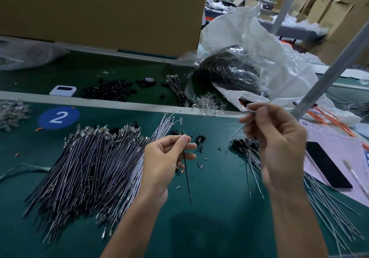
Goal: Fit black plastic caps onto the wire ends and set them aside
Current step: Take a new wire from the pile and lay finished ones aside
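My left hand (163, 158) pinches a thin black wire (187, 178) between thumb and forefinger; its metal tip points up and its tail hangs down over the green mat. My right hand (277, 144) is raised and blurred, pinching a pale wire (237, 131) that curves down toward a small heap of capped wires (247, 148). A big pile of uncapped wires (89, 168) lies left of my left hand. Loose black caps (196, 141) sit between my hands.
Beyond a grey rail (119, 103) lie more black caps (108, 91), a tape roll (148, 81), a white device (62, 90) and a plastic bag of black parts (229, 72). A phone (327, 167) on paper and a slanting metal post (327, 74) stand at right.
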Available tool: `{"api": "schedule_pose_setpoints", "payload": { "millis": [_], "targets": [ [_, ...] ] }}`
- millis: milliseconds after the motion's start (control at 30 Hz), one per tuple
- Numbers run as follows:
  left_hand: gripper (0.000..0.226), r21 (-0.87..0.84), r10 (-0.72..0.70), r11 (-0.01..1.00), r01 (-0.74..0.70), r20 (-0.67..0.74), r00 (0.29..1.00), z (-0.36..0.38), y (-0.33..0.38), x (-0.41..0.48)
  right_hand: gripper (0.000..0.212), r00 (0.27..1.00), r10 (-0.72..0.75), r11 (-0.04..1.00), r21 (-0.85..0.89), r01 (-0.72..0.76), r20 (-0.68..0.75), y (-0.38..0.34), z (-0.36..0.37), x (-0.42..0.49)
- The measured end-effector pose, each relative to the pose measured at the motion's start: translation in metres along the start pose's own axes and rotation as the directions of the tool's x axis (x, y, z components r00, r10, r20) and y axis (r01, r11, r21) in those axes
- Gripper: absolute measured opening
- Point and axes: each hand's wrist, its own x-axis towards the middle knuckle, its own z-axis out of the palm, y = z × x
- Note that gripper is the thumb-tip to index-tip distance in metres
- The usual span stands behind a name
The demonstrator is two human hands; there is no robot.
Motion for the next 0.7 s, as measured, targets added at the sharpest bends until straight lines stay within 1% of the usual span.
{"api": "schedule_pose_setpoints", "payload": {
  "millis": [67, 133, 267, 333, 400, 467, 533, 567, 633, 700],
  "targets": [
    [0.012, -0.041, -0.032, 0.999, 0.033, 0.011, 0.999, 0.002, 0.000, -0.001, 0.018, 0.999, -0.042, 0.998, 0.051, 0.041, 0.014, -0.007, -0.006, 0.001],
    [0.010, -0.053, -0.036, 0.998, 0.036, 0.013, 0.999, 0.005, -0.001, -0.002, 0.021, 0.999, -0.022, 1.000, 0.020, 0.021, 0.025, -0.011, -0.010, -0.001],
    [0.010, -0.027, 0.002, 1.000, -0.001, 0.032, 0.999, 0.008, -0.001, -0.004, 0.021, 0.999, 0.015, 0.989, -0.146, -0.010, 0.038, -0.014, -0.018, -0.005],
    [0.013, -0.019, 0.013, 1.000, -0.012, 0.032, 0.999, 0.010, -0.001, -0.004, 0.019, 0.996, 0.040, 0.966, -0.258, -0.018, 0.079, -0.012, -0.020, -0.005],
    [0.019, -0.027, 0.004, 1.000, -0.004, 0.026, 1.000, 0.012, 0.001, -0.002, 0.017, 0.986, 0.066, 0.914, -0.405, 0.001, 0.152, -0.003, -0.019, -0.008],
    [0.019, -0.110, -0.047, 0.992, 0.054, 0.065, 0.997, 0.013, 0.002, 0.001, 0.014, 0.979, 0.047, 0.857, -0.512, 0.062, 0.198, 0.007, -0.015, -0.014],
    [0.019, -0.221, -0.135, 0.962, 0.160, 0.123, 0.983, 0.013, 0.005, 0.004, 0.013, 0.968, -0.058, 0.801, -0.568, 0.190, 0.242, 0.015, -0.011, -0.020],
    [0.020, -0.252, -0.183, 0.944, 0.215, 0.147, 0.972, 0.013, 0.006, 0.005, 0.014, 0.950, -0.128, 0.774, -0.569, 0.276, 0.286, 0.019, -0.010, -0.023],
    [0.014, -0.288, -0.286, 0.896, 0.337, 0.204, 0.936, 0.015, 0.007, 0.007, 0.018, 0.897, -0.238, 0.741, -0.528, 0.415, 0.371, 0.028, -0.005, -0.029],
    [0.005, -0.333, -0.379, 0.824, 0.459, 0.279, 0.882, 0.021, 0.006, 0.006, 0.021, 0.855, -0.294, 0.715, -0.496, 0.493, 0.427, 0.038, 0.000, -0.037]
  ]
}}
